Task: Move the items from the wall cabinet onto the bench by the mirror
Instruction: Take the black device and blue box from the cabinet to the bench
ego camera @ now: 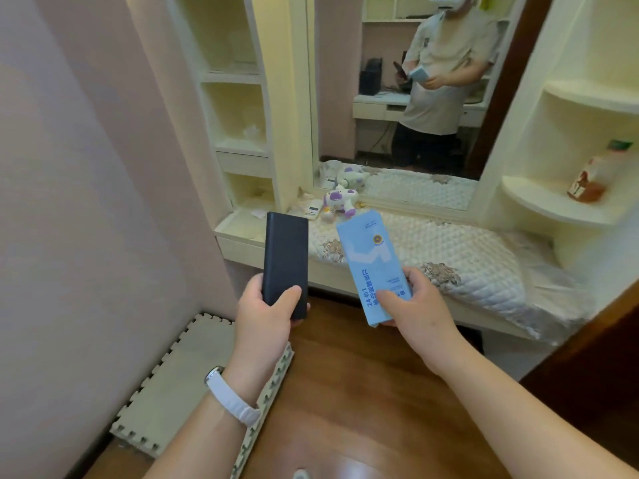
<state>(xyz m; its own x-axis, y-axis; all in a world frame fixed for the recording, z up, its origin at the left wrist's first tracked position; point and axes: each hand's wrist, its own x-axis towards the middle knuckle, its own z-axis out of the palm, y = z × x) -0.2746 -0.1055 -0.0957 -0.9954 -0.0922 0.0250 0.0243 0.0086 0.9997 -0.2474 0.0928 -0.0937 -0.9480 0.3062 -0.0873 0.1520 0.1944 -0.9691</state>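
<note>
You're mid-carry: left hand (268, 307) grips the flat black slab (286, 262), right hand (416, 300) the pale-blue printed carton (375, 264); next, lower both onto the white quilted bench (466, 250)

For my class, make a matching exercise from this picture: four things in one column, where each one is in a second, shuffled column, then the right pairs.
Things
1. black power bank
2. light blue box
3. purple and white plush toy
4. bottle with a green cap

Places
A. on the curved corner shelf
B. held in the right hand
C. on the quilted bench, close to the mirror
D. held in the left hand

Pairs: 1-D, 2-B, 3-C, 4-A
</note>
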